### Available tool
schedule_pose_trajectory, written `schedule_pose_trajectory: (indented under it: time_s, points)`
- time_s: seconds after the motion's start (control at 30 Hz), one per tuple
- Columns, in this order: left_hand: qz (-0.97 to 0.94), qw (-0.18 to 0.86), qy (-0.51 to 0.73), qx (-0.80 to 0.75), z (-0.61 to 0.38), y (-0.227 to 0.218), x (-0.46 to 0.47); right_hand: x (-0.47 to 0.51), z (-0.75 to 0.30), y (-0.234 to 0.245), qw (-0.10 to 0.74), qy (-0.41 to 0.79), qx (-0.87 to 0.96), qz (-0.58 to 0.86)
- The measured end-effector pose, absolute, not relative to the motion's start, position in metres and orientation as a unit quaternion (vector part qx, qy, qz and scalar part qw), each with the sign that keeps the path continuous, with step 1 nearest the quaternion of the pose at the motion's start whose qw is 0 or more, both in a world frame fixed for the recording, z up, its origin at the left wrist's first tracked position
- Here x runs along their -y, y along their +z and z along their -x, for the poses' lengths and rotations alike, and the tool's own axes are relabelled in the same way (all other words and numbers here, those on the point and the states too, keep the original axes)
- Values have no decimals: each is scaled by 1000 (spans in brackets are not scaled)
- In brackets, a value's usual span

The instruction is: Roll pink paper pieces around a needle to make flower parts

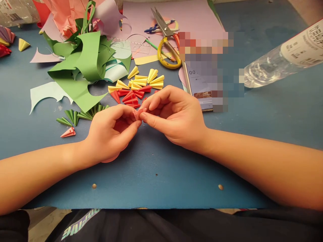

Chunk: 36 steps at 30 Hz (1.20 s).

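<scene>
Between my fingertips is a small piece of pink paper (137,113), curled and partly hidden. My left hand (112,131) pinches it from the left, and my right hand (174,117) pinches its right side with thumb and forefinger. Just beyond the hands lie several red paper cones (130,97) and several yellow paper cones (138,81). Left of my left hand are several green paper cones (73,116), some fanned together. A pink paper cone (68,132) rests below them on the blue table (156,188).
Green paper scraps (87,57) heap at the back left, beside a pale blue scrap (49,94). Yellow-handled scissors (166,40) lie on a pink sheet (141,20). A phone (199,84) sits beyond my right hand. A plastic bottle (285,55) lies at the right.
</scene>
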<state>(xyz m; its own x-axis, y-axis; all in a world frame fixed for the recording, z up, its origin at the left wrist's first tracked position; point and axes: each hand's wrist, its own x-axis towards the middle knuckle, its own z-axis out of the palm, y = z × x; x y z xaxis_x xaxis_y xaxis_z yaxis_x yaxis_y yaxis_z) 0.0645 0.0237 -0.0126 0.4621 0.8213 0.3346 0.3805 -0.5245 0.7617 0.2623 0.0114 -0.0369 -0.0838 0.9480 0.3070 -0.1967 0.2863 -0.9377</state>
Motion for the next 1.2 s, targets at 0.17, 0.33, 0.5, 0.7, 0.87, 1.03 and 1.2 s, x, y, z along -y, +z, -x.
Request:
schedule_pose_trajectory:
  time_s: [0.17, 0.33, 0.5, 0.7, 0.87, 1.03, 1.2]
  points:
    - [-796, 308, 357, -380, -65, -13, -25, -8, -262, -36, 587, 482, 554, 342]
    - [-795, 304, 353, -389, -65, -14, -25, -6, -260, -36, 588, 454, 563, 361]
    - [-791, 303, 357, -394, -66, -13, -23, -7, -261, -41, 590, 456, 554, 370]
    - [-780, 306, 356, -414, -66, -14, -23, -8, -264, -42, 573, 484, 535, 389]
    - [-778, 316, 355, -410, -66, -13, -23, -9, -263, -41, 588, 464, 547, 374]
    - [-790, 320, 352, -387, -64, -13, -24, -9, -263, -40, 588, 427, 577, 372]
    - [-802, 315, 335, -381, -63, -13, -24, -10, -264, -38, 574, 376, 622, 377]
